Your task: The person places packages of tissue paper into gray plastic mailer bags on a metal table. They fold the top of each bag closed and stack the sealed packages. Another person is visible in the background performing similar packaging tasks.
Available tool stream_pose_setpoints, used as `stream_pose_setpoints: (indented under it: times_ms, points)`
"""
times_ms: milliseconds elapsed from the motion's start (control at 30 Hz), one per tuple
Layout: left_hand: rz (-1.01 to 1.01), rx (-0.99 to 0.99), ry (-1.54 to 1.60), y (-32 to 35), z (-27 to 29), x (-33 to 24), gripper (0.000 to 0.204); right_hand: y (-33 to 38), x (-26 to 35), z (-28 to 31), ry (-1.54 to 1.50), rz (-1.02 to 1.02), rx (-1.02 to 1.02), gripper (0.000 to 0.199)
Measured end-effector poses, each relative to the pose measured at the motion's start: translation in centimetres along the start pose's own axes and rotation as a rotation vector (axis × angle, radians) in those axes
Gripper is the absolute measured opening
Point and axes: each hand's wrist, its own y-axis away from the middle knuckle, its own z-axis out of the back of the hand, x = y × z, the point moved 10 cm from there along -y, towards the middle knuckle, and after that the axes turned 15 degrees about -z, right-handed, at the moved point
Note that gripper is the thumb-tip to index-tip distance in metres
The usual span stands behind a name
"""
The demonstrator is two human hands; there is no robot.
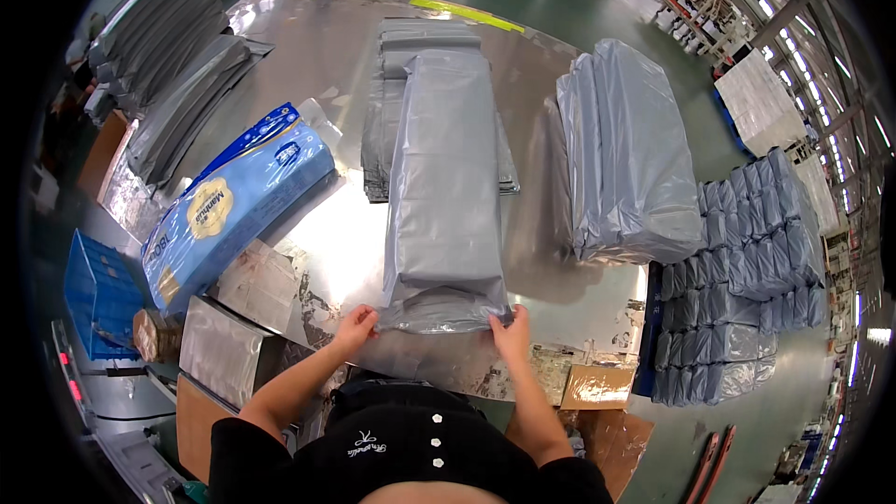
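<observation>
Bag lies between pack and bundles

Bare metal bench, shiny, scuffed and patchy along its near edge. At that edge's middle, a smooth grey plastic bag with a soft sheen, wrinkled at the near end. Toward the left edge, a pack in glossy blue film; near the right edge, creased, glossy grey plastic parcels.
</observation>
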Motion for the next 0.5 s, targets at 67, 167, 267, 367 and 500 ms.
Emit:
stream_pose_setpoints:
  times_ms: [67, 167, 267, 367, 500]
  points:
    - [-0.036, 0.01, -0.062, 0.5, 0.4, 1.1, 0.013, 3.5, 3.4, 2.4, -0.102, 0.086, -0.159, 0.032]
    - [-0.14, 0.157, -0.28, -0.8, -0.1, 1.6, 0.015, 7.3, 7.6, -4.4, -0.171, 0.351, 0.208, 0.021]
    - [-0.11, 0.234, -0.217, 0.6, -4.3, -0.8, 0.014, 4.5, 7.9, -13.6, 0.033, 0.316, 0.392, 0.02]
    - [-0.089, 0.166, -0.144, 1.7, -0.5, -2.9, 0.012, 4.8, 11.1, -16.3, 0.014, 0.239, 0.511, 0.052]
    - [0.066, 0.002, 0.089, -0.1, 3.4, -1.8, 0.009, 10.5, 14.8, -16.5, -0.103, 0.307, 0.78, 0.03]
